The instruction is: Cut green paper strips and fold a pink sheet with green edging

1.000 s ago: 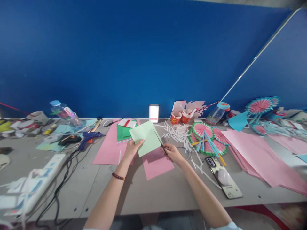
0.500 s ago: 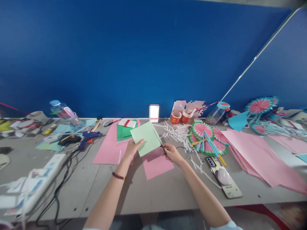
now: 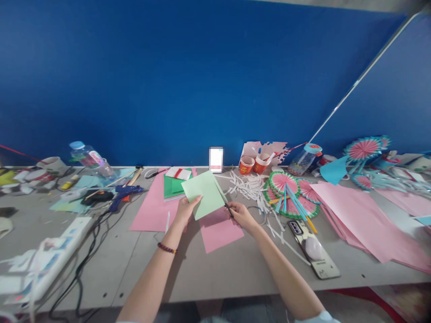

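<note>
My left hand point(image 3: 187, 209) pinches the lower left edge of a light green paper sheet point(image 3: 206, 196), thumb on top. The sheet is held tilted above the table. My right hand point(image 3: 240, 215) is closed round the dark handles of a pair of scissors point(image 3: 229, 209). Their blades lie along the sheet's right edge, where a narrow strip stands partly apart from it. Under the green sheet, a smaller pink paper point(image 3: 220, 233) rests on the table, partly covered in my view.
Behind are green sheets point(image 3: 171, 188) on pink paper point(image 3: 144, 215), and white paper strips point(image 3: 249, 186). Paper fans point(image 3: 285, 185) and a phone point(image 3: 314, 251) lie to the right, near pink sheets point(image 3: 367, 215). Leftward are a glue gun point(image 3: 123, 193) and a power strip point(image 3: 57, 258).
The green sheet has turned very slightly, and the strip at its right edge stands a little farther apart. Both hands stay almost where they were.
</note>
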